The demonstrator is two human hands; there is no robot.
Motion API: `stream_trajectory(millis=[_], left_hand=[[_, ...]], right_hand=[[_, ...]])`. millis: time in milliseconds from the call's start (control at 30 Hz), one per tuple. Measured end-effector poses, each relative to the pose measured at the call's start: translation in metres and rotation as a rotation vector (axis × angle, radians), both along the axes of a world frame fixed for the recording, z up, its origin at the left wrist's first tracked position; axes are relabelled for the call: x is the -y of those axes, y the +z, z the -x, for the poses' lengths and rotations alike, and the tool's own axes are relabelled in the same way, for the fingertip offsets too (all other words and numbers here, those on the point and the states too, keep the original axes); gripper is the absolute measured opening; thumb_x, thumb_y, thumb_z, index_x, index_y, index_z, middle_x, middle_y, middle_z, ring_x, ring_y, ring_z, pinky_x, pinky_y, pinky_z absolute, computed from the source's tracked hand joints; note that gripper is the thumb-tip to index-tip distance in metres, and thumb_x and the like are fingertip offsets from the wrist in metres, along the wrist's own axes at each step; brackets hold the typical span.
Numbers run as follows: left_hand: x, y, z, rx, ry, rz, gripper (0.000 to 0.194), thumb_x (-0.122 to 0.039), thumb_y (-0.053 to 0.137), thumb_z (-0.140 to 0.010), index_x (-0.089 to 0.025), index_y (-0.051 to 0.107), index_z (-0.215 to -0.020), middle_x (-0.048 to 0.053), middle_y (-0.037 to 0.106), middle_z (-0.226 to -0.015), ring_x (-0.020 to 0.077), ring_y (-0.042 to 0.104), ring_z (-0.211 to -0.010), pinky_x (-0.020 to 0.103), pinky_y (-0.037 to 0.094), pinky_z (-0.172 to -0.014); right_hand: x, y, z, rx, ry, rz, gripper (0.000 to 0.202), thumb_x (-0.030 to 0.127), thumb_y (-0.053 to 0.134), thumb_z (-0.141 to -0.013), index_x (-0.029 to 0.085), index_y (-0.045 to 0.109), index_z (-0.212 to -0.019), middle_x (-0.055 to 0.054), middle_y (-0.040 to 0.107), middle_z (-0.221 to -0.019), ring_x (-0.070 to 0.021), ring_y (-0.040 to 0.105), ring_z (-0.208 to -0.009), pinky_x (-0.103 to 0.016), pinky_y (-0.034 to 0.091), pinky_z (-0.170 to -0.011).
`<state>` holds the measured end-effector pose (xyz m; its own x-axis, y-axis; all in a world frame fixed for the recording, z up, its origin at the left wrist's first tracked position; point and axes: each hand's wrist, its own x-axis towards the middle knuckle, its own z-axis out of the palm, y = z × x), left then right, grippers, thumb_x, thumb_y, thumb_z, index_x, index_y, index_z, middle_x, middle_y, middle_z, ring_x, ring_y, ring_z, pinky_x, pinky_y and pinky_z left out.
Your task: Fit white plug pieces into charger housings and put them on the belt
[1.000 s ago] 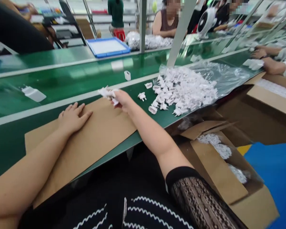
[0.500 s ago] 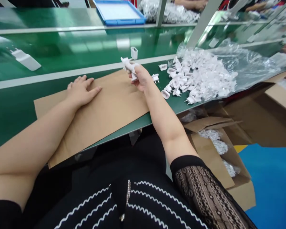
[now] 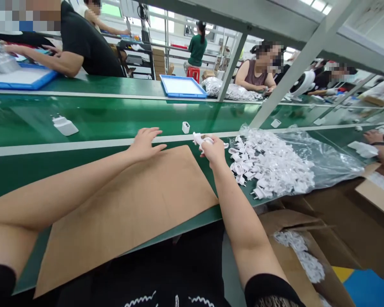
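White plastic plug pieces bunched in right hand, between flat brown cardboard sheet and heaped white plastic plugs.
Left hand spread, holding nothing; crowded grip could drop one.

No readable text, labels, brands, numbers or signs in view. Nothing legible on the white pieces in the right hand, the white pile, the cardboard sheet, the loose white adapter or the blue-rimmed tray. Fan and far background: too small to tell.
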<state>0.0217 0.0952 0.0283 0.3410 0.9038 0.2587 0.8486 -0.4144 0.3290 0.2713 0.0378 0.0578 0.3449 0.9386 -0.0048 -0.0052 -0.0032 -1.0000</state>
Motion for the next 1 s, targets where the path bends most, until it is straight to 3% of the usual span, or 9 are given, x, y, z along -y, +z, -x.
stream_trajectory(millis=[100,233,333,433,567,700,800,900,1000], left_hand=[[-0.054,0.002,-0.040,0.023,-0.108,0.033,0.062,-0.037,0.059,-0.092,-0.015,0.051,-0.150,0.013,0.052,-0.154,0.0309,0.039,-0.146,0.045,0.030,-0.124],[-0.115,0.000,-0.082,-0.015,-0.179,0.103,0.078,-0.013,0.064,-0.081,-0.013,0.041,-0.156,0.015,0.031,-0.168,0.0311,0.029,-0.154,0.044,0.027,-0.125],[-0.140,-0.003,-0.091,-0.057,-0.239,0.159,0.065,-0.012,0.062,-0.080,-0.011,0.054,-0.145,0.018,0.048,-0.156,0.0306,0.048,-0.141,0.041,0.038,-0.117],[-0.141,-0.001,-0.084,-0.042,-0.237,0.139,0.044,-0.024,0.062,-0.086,-0.012,0.065,-0.128,0.016,0.064,-0.134,0.0285,0.061,-0.122,0.037,0.046,-0.108],[-0.091,0.005,-0.058,0.090,-0.189,0.080,0.040,-0.039,0.065,-0.086,-0.016,0.068,-0.119,0.012,0.068,-0.121,0.0263,0.065,-0.110,0.035,0.051,-0.098],[0.000,0.001,-0.027,0.303,-0.166,0.236,0.040,-0.051,0.071,-0.081,-0.024,0.070,-0.110,0.006,0.073,-0.106,0.0233,0.068,-0.090,0.035,0.055,-0.080],[0.059,-0.011,-0.014,0.390,-0.228,0.351,0.034,-0.053,0.069,-0.083,-0.029,0.071,-0.109,0.005,0.073,-0.101,0.0228,0.068,-0.084,0.037,0.056,-0.073],[0.089,-0.024,-0.011,0.462,-0.267,0.294,0.038,-0.052,0.070,-0.084,-0.031,0.069,-0.116,0.007,0.071,-0.109,0.0258,0.067,-0.097,0.041,0.056,-0.083],[0.094,-0.031,-0.011,0.610,-0.215,0.342,0.047,-0.054,0.073,-0.082,-0.025,0.067,-0.119,0.008,0.070,-0.115,0.0257,0.066,-0.099,0.042,0.055,-0.088]], right_hand=[[0.002,-0.009,0.000,-0.166,0.051,0.144,0.020,0.018,0.064,-0.069,0.017,0.064,-0.088,0.002,0.064,-0.069,-0.0104,0.058,-0.052,-0.016,0.040,-0.039],[0.008,-0.019,0.003,-0.309,0.199,0.240,0.019,0.029,0.066,-0.074,0.020,0.062,-0.090,0.002,0.063,-0.070,-0.0094,0.055,-0.050,-0.017,0.036,-0.037],[0.010,-0.019,0.001,-0.394,0.288,0.284,0.019,0.034,0.068,-0.077,0.021,0.060,-0.089,0.003,0.058,-0.067,-0.0086,0.050,-0.048,-0.017,0.033,-0.037],[0.010,-0.018,-0.003,-0.447,0.305,0.284,0.017,0.033,0.067,-0.079,0.021,0.060,-0.088,0.004,0.056,-0.065,-0.0082,0.048,-0.047,-0.017,0.032,-0.036],[0.011,-0.017,-0.006,-0.388,0.305,0.248,0.024,0.034,0.070,-0.074,0.021,0.061,-0.091,0.004,0.058,-0.066,-0.0083,0.049,-0.046,-0.017,0.033,-0.036],[0.017,-0.018,-0.001,-0.195,0.274,0.130,0.028,0.028,0.071,-0.064,0.020,0.066,-0.091,0.000,0.065,-0.070,-0.0111,0.055,-0.050,-0.020,0.039,-0.039],[0.027,-0.019,0.008,0.150,0.277,-0.067,0.022,0.025,0.072,-0.065,0.021,0.073,-0.087,-0.005,0.070,-0.085,-0.0138,0.062,-0.063,-0.024,0.048,-0.049],[0.038,-0.019,0.016,0.488,0.372,-0.318,0.018,0.021,0.072,-0.072,0.025,0.076,-0.089,-0.005,0.071,-0.096,-0.0181,0.068,-0.083,-0.030,0.056,-0.070],[0.048,-0.020,0.023,0.682,0.470,-0.452,0.025,0.019,0.068,-0.078,0.025,0.075,-0.102,-0.004,0.073,-0.095,-0.0185,0.069,-0.084,-0.031,0.055,-0.075]])
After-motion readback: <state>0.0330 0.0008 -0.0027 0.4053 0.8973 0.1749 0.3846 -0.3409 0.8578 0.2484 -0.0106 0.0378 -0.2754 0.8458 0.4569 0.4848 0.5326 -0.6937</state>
